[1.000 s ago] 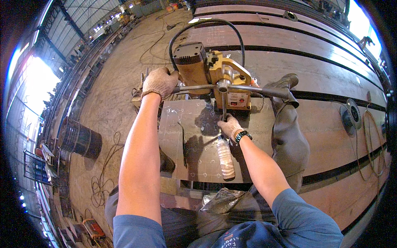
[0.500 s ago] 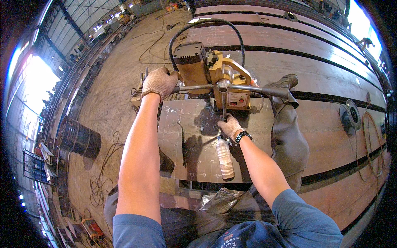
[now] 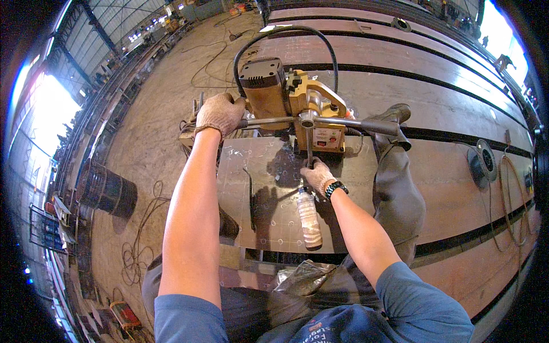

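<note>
A yellow magnetic drill (image 3: 269,94) with a dark motor cap stands on a marked steel plate (image 3: 274,220). Its spoked feed handle (image 3: 307,119) faces me. My gloved left hand (image 3: 220,114) is closed around the end of the left spoke, beside the motor. Lower down, my gloved right hand (image 3: 316,173), with a dark watch at the wrist, grips the spoke that points toward me. A plastic bottle (image 3: 309,220) lies on the plate just below that hand. The drill's bit tip is hard to make out in shadow.
Long steel plates (image 3: 457,177) with dark gaps stretch to the right and back. A cable reel (image 3: 483,162) stands at right. On the floor at left are a dark drum (image 3: 107,188) and loose cables (image 3: 137,251). My bent leg (image 3: 397,194) flanks the drill.
The view has shifted very slightly. Both hands keep their holds on the feed handle, and the drill has not visibly moved.
</note>
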The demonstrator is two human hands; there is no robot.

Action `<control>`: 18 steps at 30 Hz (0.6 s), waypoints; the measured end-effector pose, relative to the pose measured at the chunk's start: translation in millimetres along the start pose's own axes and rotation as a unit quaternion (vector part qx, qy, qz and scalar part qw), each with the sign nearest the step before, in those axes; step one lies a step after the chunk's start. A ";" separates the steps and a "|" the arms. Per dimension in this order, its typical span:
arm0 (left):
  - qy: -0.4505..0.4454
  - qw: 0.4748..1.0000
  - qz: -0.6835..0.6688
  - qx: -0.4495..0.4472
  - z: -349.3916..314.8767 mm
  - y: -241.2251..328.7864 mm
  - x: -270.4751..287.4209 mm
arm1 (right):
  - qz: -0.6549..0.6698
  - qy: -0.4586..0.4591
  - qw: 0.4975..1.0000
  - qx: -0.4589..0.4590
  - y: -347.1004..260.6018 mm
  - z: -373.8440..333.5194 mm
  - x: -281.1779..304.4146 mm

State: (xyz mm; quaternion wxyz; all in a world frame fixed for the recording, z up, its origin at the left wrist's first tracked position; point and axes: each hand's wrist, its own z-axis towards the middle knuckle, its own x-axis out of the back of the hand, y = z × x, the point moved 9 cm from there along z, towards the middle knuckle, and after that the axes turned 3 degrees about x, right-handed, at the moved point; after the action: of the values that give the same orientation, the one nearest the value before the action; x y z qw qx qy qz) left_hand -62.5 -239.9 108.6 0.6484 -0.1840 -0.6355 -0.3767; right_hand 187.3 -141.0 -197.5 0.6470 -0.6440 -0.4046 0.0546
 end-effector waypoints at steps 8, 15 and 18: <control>0.013 1.000 -0.006 -0.006 2.1 0.6 -1.2 | -0.010 0.009 1.000 0.009 3.6 2.2 3.7; 0.014 1.000 -0.016 -0.004 -1.1 -5.5 0.0 | -0.022 -0.014 1.000 -0.003 8.0 4.0 -4.2; 0.030 0.999 -0.026 0.004 -3.2 -7.3 2.7 | 0.000 -0.021 1.000 -0.012 9.4 3.8 -5.4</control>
State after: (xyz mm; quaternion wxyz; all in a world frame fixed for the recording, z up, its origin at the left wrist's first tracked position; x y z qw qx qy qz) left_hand -65.8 -247.7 109.0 0.6578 -0.1539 -0.6217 -0.3963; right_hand 185.7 -139.6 -208.7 0.6308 -0.6502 -0.4187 0.0637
